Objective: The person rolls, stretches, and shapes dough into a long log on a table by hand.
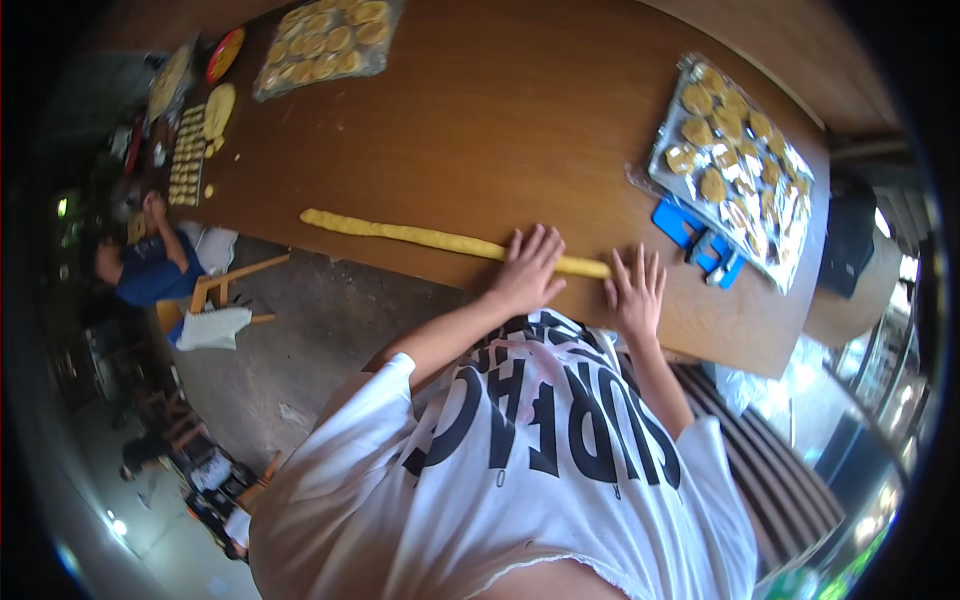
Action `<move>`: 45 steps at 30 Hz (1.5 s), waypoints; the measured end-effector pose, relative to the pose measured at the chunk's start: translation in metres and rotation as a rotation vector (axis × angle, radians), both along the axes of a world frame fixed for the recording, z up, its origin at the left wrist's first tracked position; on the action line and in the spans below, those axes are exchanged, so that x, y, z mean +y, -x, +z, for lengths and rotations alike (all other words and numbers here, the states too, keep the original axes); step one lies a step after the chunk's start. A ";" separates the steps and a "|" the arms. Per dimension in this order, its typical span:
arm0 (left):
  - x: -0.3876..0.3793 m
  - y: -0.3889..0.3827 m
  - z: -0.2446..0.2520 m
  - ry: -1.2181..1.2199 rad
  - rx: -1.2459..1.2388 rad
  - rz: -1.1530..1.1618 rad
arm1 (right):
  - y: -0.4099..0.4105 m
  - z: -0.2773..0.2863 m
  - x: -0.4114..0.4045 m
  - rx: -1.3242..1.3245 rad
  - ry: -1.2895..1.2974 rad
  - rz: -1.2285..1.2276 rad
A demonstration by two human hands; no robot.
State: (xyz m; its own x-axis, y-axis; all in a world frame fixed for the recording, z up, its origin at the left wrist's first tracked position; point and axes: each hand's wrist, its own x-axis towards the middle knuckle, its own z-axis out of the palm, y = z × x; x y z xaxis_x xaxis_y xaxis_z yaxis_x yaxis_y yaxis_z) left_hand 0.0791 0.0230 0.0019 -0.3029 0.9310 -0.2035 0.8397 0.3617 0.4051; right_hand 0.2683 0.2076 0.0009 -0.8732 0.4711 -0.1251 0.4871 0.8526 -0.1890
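Note:
A long rope of yellow dough [420, 235] lies along the near side of the brown wooden table [465, 135]. My left hand [528, 271] rests flat across the rope, right of its middle, with the fingers spread and part of the dough hidden beneath. At the rope's right end is my right hand [637, 291], palm down and fingers apart. Its thumb side meets the dough tip or lies just beside it; which one I cannot tell. Neither hand grips anything.
Plastic-covered trays of round pastries stand at right [712, 135] and top left [330, 41]. Blue plastic scrapers [679, 223] lie by the right tray. At far left are a dough slab [219, 111], small dough pieces [187, 154] and a seated person [161, 255].

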 end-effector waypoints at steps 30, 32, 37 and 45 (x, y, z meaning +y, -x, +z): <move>-0.284 0.304 0.024 0.021 0.076 0.096 | 0.145 0.011 -0.135 0.219 0.070 0.233; -0.301 0.326 0.024 -0.001 0.070 0.072 | 0.186 0.004 -0.168 0.250 0.077 0.237; -0.305 0.348 0.018 -0.070 0.017 -0.055 | 0.270 -0.001 -0.240 0.263 0.098 0.217; -0.320 0.365 0.020 -0.141 -0.010 -0.016 | 0.319 0.007 -0.316 0.259 0.018 0.167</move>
